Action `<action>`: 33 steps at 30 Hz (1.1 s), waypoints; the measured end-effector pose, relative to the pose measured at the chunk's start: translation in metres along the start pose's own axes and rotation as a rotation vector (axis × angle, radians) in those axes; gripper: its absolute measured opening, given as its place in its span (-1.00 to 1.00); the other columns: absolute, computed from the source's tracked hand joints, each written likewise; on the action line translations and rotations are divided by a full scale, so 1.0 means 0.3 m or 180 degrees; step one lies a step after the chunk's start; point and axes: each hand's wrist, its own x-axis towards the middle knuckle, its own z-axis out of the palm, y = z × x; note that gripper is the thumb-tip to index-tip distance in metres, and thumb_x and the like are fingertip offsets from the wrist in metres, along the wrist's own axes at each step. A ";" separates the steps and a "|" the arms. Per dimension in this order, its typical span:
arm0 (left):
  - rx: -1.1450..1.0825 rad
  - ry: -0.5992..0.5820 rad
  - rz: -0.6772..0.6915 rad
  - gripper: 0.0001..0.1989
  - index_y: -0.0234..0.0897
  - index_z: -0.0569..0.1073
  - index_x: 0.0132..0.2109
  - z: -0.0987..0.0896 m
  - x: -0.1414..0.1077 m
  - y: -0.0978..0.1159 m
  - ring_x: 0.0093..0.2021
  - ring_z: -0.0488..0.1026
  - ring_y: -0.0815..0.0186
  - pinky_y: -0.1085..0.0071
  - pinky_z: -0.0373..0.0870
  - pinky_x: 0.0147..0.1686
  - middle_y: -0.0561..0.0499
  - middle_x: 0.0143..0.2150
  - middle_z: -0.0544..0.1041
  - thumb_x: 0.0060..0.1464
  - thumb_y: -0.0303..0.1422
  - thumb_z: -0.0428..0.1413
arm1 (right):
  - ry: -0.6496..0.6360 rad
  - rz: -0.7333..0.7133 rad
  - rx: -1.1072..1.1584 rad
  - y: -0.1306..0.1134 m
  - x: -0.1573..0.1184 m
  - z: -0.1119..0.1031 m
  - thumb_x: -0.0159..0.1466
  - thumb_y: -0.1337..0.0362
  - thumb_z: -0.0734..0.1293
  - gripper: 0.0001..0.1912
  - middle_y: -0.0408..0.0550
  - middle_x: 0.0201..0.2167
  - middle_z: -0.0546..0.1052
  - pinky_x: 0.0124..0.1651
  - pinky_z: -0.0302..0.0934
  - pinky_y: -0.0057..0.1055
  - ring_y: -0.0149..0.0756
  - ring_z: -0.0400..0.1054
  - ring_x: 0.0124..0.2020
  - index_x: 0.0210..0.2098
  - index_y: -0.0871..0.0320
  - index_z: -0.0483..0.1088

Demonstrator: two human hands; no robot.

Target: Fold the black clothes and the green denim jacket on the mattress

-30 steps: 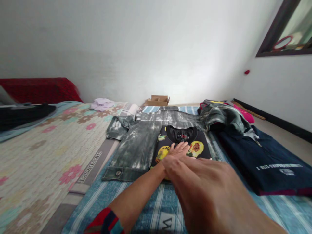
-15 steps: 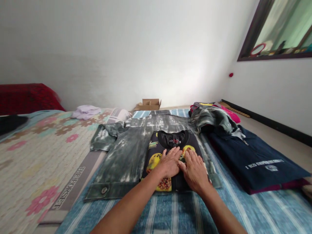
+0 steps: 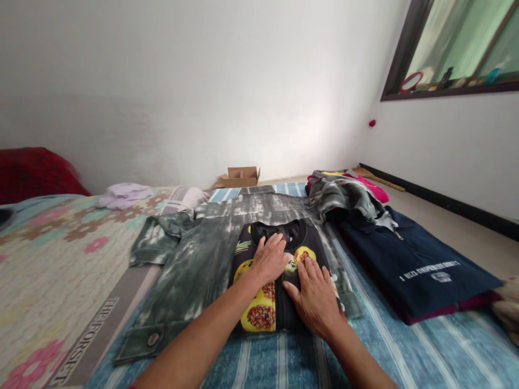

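My left hand (image 3: 271,258) and right hand (image 3: 314,292) lay flat, fingers spread, gripping nothing, on the folded black fruit-print T-shirt (image 3: 259,310), which sat atop the grey-green tie-dye denim jacket (image 3: 194,259). Smoothing well, I judged, meant even pressure stroked outward from the middle.

Two hands, left hand (image 3: 270,259) and right hand (image 3: 316,294), one folded black fruit-print shirt (image 3: 259,308), one grey-green denim jacket (image 3: 203,254), one folded navy garment (image 3: 413,265), one cardboard box (image 3: 240,176), one lilac cloth (image 3: 124,194)
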 end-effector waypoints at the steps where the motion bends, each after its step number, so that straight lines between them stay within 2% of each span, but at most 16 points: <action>1: 0.0050 0.0024 -0.0038 -0.55 -0.36 0.28 0.16 0.016 0.003 -0.004 0.33 0.00 0.16 0.05 -0.12 0.27 -0.19 0.32 0.14 0.19 -0.27 -0.12 | -0.0004 0.0015 -0.0009 -0.001 0.000 0.003 0.32 -0.05 0.07 -0.29 0.14 0.31 0.03 0.28 -0.23 0.00 -0.02 -0.13 0.32 0.29 0.31 0.05; 6: 0.0157 -0.0061 -0.0227 -0.46 -0.25 0.16 0.27 0.089 0.000 -0.030 0.37 -0.14 0.09 -0.01 -0.14 0.25 -0.21 0.38 -0.04 0.22 -0.13 -0.17 | 0.0012 0.0026 0.0002 -0.001 -0.003 0.021 0.29 -0.04 0.10 -0.30 0.11 0.31 0.04 0.28 -0.22 0.03 -0.03 -0.13 0.33 0.28 0.28 0.07; 10: 0.0159 -0.0067 -0.0271 -0.45 -0.16 0.11 0.30 0.117 -0.007 -0.037 0.38 -0.21 0.07 -0.02 -0.19 0.25 -0.19 0.40 -0.12 0.23 -0.10 -0.19 | 0.0069 0.0028 -0.0001 0.001 -0.011 0.032 0.29 -0.03 0.11 -0.31 0.10 0.31 0.04 0.28 -0.21 0.04 -0.03 -0.12 0.32 0.27 0.27 0.10; 21: 0.0046 -0.0085 -0.0307 -0.45 -0.09 0.12 0.30 0.118 -0.019 -0.027 0.38 -0.24 0.03 -0.03 -0.18 0.25 -0.15 0.41 -0.14 0.23 -0.05 -0.19 | 0.0169 0.0002 -0.0157 0.009 -0.016 0.064 0.25 -0.01 0.18 -0.33 0.10 0.29 0.07 0.26 -0.15 0.07 0.02 -0.05 0.30 0.25 0.25 0.16; 33: -0.0094 -0.0042 -0.0323 -0.46 -0.04 0.10 0.30 0.134 -0.027 -0.031 0.38 -0.26 0.03 -0.04 -0.17 0.25 -0.10 0.41 -0.14 0.23 -0.04 -0.20 | 0.0703 -0.0218 -0.0363 0.033 -0.034 0.118 0.24 -0.03 0.16 -0.34 0.11 0.26 0.15 0.21 -0.05 0.06 0.02 0.05 0.26 0.20 0.25 0.23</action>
